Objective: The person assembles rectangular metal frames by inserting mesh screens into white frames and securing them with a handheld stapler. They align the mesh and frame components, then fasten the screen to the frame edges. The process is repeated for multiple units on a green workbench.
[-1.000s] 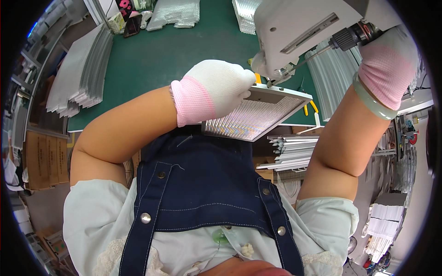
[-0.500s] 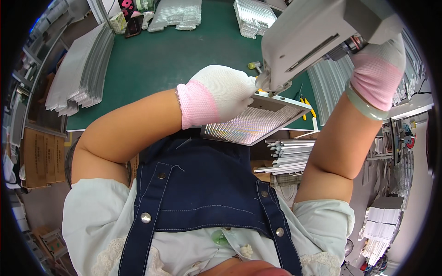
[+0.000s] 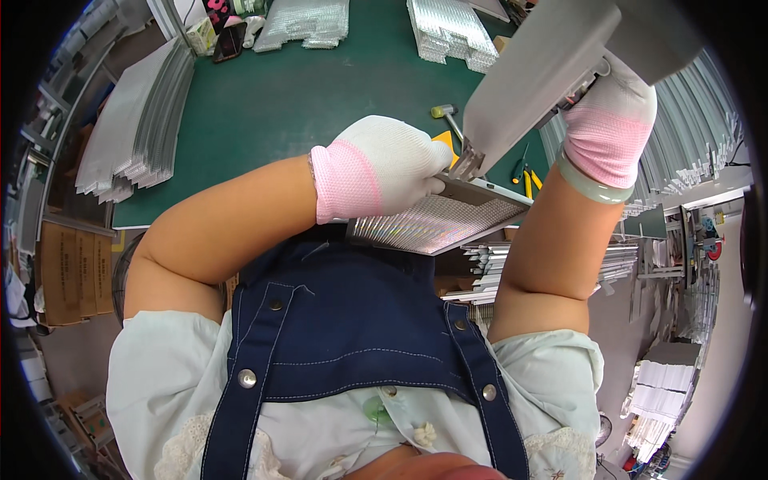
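The left hand (image 3: 384,164), in a white glove with a pink cuff, rests on the near-left end of a flat panel (image 3: 448,220) with a shimmering dotted face, its fingers curled together over the panel's edge just above the near rim of the green surface (image 3: 264,104). The right hand (image 3: 612,112), gloved alike, has its fingers clamped on a long grey metal sheet (image 3: 536,72) tilted up to the far right, whose lower corner meets the panel. Stacks of grey sheets (image 3: 132,128) lie at the left, and a small hammer (image 3: 445,113) lies just beyond the hands.
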A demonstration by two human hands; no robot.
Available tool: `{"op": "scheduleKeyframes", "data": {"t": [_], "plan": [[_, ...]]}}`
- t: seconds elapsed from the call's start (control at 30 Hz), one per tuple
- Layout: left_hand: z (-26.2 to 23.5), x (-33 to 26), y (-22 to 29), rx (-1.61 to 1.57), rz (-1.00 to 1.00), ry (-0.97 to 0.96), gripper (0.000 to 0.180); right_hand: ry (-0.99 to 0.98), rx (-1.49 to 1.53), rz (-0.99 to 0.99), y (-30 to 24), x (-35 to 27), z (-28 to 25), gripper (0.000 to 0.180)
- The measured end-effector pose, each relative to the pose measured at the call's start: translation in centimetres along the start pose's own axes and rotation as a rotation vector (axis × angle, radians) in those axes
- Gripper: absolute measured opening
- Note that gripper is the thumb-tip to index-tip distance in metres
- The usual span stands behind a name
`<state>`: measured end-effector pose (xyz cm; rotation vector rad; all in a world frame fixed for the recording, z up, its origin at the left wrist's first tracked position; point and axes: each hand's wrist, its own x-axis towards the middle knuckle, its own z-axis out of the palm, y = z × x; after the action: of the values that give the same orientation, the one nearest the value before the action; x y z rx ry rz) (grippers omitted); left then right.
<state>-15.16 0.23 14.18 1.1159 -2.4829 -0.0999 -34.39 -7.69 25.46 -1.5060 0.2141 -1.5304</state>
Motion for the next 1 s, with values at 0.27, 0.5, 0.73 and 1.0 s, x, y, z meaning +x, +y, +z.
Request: {"op": "scheduleKeyframes", "data": {"t": [0.27, 0.5, 0.73, 1.0], "plan": [[0.1, 0.3, -0.1, -0.003, -0.015, -0.029, 0.024, -0.097, 0.017, -0.011, -1.8, -0.4, 1.8, 0.030], [-4.5, -0.2, 1.7, -0.101, -0.177, -0.301, 0.037, -0.029, -0.051, -0.015, -5.1, 2.1, 3.3, 0.025], [-10.9, -6.6, 0.4, -0.007, -0.126, 0.178, 0.028, 0.243, -0.305, 0.121, -4.6, 11.6, -4.3, 0.010], [-10.9, -12.9, 3.7, -0.627, -0.487, 1.180, 0.036, -0.189, -1.044, -0.225, -5.0, 0.7, 2.6, 0.075]]}}
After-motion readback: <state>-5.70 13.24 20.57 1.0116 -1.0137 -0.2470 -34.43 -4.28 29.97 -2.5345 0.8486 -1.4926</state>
